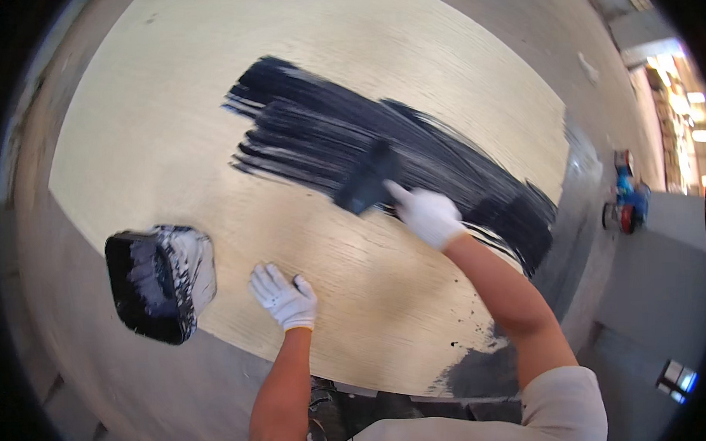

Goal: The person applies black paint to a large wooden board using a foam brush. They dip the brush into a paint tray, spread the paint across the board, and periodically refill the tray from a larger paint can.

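My right hand, in a white glove, is closed on a wide flat scraper with a dark, paint-smeared blade. The blade lies against a broad patch of streaky black coating on a pale wooden board. Motion blurs the scraper, and its grip is mostly hidden by the glove. My left hand, gloved in white too, rests flat on the bare wood near the front edge, fingers stretched out and holding nothing. Left of it a smeared squarish bucket with dark coating inside stands at the board's edge.
Dark smears and small drops mark the board's near right part. Grey floor surrounds the board. At the right stands a blue and red wheeled machine, with a bright opening behind it.
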`<state>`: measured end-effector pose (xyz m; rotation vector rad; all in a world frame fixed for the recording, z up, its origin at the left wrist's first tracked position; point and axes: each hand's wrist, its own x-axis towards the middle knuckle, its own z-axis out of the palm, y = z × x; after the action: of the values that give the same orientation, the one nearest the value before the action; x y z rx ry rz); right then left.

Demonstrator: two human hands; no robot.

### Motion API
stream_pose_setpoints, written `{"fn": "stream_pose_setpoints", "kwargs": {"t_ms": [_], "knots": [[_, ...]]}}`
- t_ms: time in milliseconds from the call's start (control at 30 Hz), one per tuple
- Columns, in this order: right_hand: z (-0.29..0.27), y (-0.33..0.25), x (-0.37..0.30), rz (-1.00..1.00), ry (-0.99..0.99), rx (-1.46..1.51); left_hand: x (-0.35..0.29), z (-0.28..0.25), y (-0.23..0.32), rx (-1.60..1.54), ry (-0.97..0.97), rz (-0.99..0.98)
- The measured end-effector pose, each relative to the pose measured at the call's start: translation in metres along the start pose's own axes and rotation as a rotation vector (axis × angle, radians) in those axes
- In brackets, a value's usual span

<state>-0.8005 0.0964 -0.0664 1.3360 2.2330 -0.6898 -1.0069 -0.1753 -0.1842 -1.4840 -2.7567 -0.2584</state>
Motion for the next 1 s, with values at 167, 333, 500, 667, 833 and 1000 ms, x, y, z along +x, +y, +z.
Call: {"fn": "stream_pose_setpoints", "kwargs": {"t_ms": [167, 333, 500, 667, 833, 1000], "knots": [[0.057, 0.240, -0.180, 0.538, -0.045, 0.057, -0.003, 0.009, 0.016, 0.037, 0.064, 0.043], [0.040, 0.215, -0.151, 0.280, 0.035, 0.109, -0.004, 0.017, 0.019, 0.085, 0.083, 0.084], [0.033, 0.096, -0.062, 0.071, -0.142, 0.087, -0.006, 0.021, 0.011, 0.160, 0.077, 0.083], [0.108, 0.264, -0.196, 0.190, 0.274, 0.095, -0.010, 0.027, 0.008, 0.198, 0.101, 0.088], [0.132, 0.355, -0.325, 0.637, -0.041, 0.152, -0.010, 0.034, 0.005, 0.219, 0.111, 0.072], [0.141, 0.334, -0.308, 0.731, 0.023, 0.304, -0.010, 0.031, -0.002, 0.259, 0.098, 0.053]]}}
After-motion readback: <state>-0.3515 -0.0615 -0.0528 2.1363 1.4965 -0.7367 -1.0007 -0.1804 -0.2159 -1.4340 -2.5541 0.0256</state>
